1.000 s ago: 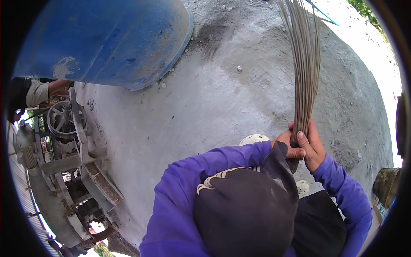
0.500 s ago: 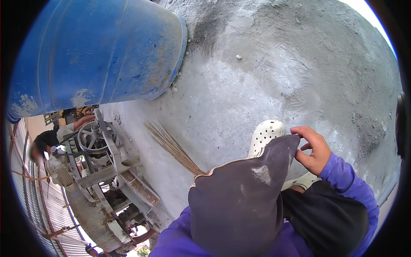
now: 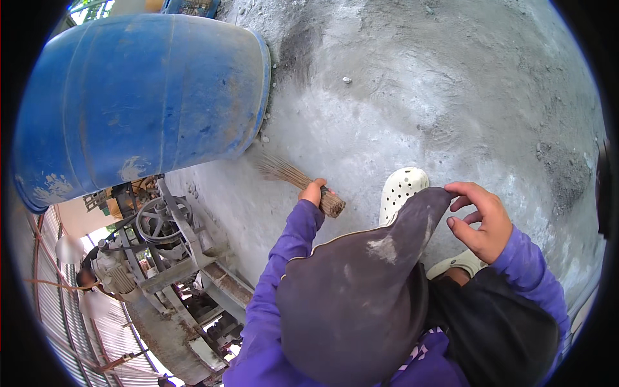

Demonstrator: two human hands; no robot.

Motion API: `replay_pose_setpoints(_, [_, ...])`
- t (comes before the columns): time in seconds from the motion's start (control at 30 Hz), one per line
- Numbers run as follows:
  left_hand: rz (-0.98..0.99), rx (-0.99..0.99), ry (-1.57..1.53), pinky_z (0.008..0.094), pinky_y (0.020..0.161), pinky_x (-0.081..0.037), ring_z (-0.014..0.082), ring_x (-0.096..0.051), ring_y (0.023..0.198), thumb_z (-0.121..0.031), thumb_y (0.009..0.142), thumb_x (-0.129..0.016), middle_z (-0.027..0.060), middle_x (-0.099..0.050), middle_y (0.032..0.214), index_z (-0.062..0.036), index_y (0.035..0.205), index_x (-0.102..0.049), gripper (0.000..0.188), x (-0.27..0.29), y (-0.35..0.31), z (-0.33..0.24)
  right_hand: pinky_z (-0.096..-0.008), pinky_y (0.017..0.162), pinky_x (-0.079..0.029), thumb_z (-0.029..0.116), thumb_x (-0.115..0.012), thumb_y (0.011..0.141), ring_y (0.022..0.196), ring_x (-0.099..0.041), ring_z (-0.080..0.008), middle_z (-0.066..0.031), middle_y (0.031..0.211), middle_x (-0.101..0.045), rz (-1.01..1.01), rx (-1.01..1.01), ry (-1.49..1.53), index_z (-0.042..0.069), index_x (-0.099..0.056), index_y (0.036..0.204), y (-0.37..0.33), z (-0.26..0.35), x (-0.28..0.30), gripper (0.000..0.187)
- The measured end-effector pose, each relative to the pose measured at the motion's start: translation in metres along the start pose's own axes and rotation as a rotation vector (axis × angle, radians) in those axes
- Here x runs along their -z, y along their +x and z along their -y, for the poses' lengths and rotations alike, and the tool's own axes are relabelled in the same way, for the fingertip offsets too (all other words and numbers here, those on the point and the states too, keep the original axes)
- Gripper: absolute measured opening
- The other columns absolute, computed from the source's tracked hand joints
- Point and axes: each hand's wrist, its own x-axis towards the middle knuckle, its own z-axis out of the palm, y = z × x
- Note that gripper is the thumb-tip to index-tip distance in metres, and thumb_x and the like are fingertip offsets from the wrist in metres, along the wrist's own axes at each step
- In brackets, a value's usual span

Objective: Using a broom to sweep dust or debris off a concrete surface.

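Observation:
My left hand (image 3: 313,191) is wrapped round a stick broom (image 3: 287,173) near its bound butt end. The broom's thin brown sticks fan out to the upper left, over the grey floor. Before my body hangs a dark grey cloth (image 3: 351,300) with a pale edge and a whitish smudge, hiding much of my lap. Its upper right corner is drawn to a point at my right hand (image 3: 482,222), whose bent fingers appear to hold it; the exact grip is partly hidden. Both sleeves are purple.
A large blue drum (image 3: 148,97) lies at the upper left. Below it stands a rusty machine with a spoked wheel (image 3: 164,219) and a motor (image 3: 115,267), a person partly visible beside it. My white clog (image 3: 400,187) rests on the dusty floor (image 3: 361,129); loose dirt (image 3: 567,171) lies right.
My left hand, earlier hidden behind the cloth, has come into view with the broom, moved up and forward. The cloth's corner and my right hand have shifted slightly. The view has tilted a little.

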Motion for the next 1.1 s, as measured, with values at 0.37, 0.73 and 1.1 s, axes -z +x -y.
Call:
replay_pose_setpoints(0.37, [0.252, -0.099, 0.203, 0.0374, 0.053, -0.052, 0.0221, -0.058, 0.06, -0.016, 0.082, -0.06, 0.0105, -0.054, 0.074, 0.0009, 0.097, -0.049, 0.025, -0.071, -0.112, -0.032, -0.0301, 0.065, -0.053, 0.005, -0.063, 0.073, 0.087, -0.059, -0.0199, -0.0116, 0.106, -0.06, 0.018, -0.015, -0.012, 0.003, -0.055, 0.117, 0.01, 0.002, -0.001, 0.044])
replay_pose_setpoints(0.73, [0.003, -0.196, 0.252, 0.036, 0.046, -0.05, 0.0206, -0.058, 0.055, -0.01, 0.079, -0.063, 0.0124, -0.055, 0.07, 0.0036, 0.087, -0.049, 0.021, -0.009, -0.125, 0.033, -0.0305, 0.065, -0.052, 0.005, -0.063, 0.073, 0.086, -0.058, -0.0188, -0.0098, 0.102, -0.059, -0.104, -0.039, -0.009, 0.004, -0.054, 0.117, -0.008, -0.002, 0.016, 0.044])
replay_pose_setpoints(1.1, [0.183, -0.252, -0.074, 0.0432, 0.052, -0.052, 0.0289, -0.058, 0.055, -0.008, 0.077, -0.059, 0.0172, -0.054, 0.07, 0.0111, 0.089, -0.045, 0.026, -0.189, -0.064, -0.028, -0.0308, 0.064, -0.053, 0.006, -0.064, 0.074, 0.086, -0.058, -0.0184, -0.01, 0.103, -0.059, -0.068, -0.041, 0.036, 0.003, -0.055, 0.114, -0.018, 0.002, 0.013, 0.041])
